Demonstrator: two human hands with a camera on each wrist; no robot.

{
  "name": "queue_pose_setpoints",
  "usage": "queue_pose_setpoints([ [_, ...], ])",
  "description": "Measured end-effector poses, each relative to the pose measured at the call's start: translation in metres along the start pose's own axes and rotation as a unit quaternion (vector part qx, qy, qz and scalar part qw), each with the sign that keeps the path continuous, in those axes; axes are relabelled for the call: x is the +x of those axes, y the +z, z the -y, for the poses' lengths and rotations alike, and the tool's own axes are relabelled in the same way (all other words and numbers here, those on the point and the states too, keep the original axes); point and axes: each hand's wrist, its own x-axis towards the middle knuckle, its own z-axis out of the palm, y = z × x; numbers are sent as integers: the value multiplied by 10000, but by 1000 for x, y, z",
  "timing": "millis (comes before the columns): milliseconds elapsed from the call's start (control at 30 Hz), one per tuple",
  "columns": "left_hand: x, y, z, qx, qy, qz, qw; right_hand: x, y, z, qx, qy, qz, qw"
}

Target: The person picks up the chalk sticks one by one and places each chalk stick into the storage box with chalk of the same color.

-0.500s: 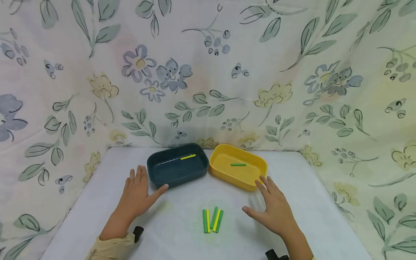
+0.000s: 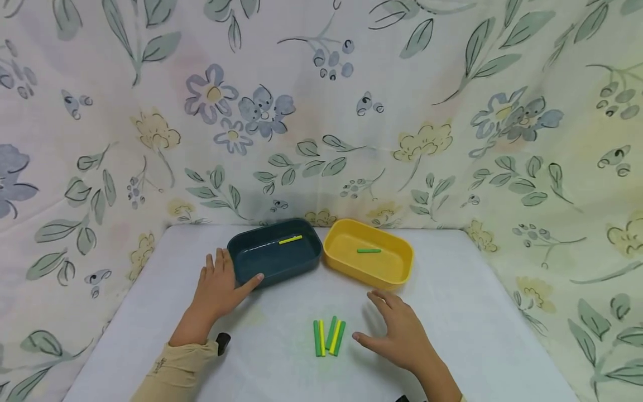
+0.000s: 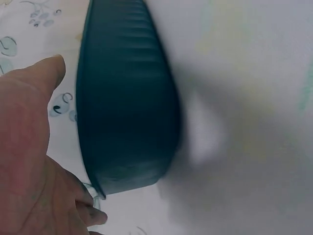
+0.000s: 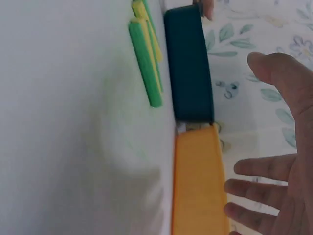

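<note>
Now your left hand (image 2: 215, 290), by the dark tray (image 2: 261, 259), and right hand (image 2: 399, 334), near the sticks (image 2: 331, 333), hold nothing; the picking step, it seems, calls for a fine pinch.

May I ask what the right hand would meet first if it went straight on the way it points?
The right hand would likely meet the yellow tray first; its height is unclear, so it might pass above.

On the table (image 2: 271, 363), toward the back cloth (image 2: 321, 123), we find a left tray (image 2: 288, 274) and, beside it, a right tray (image 2: 364, 274), one stick (image 2: 290, 239) in each. Before them lie five sticks (image 2: 331, 333); our left hand (image 2: 216, 290) is beside the left tray, our right hand (image 2: 397, 335) right of the five sticks.
</note>
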Motion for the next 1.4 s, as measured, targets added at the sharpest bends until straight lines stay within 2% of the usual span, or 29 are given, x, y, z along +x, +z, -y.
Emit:
queue_pose_setpoints([
  [133, 2, 5, 1, 74, -170, 79, 9998, 1, 11, 5, -27, -127, 327, 9994],
  [333, 11, 8, -1, 59, -413, 211, 9989, 2, 22, 13, -4, -485, 527, 9974],
  [600, 13, 10, -4, 104, -341, 82, 9993, 6, 34, 18, -140, -639, 867, 9941],
  [833, 10, 12, -5, 51, -481, 95, 9988, 9, 42, 20, -202, -610, 1238, 9902],
  [1267, 12, 10, -7, 141, -439, 132, 9989, 12, 42, 27, -396, -672, 1192, 9898],
  [1400, 13, 11, -6, 171, -464, 180, 9986, 12, 44, 29, -525, -772, 1052, 9901],
])
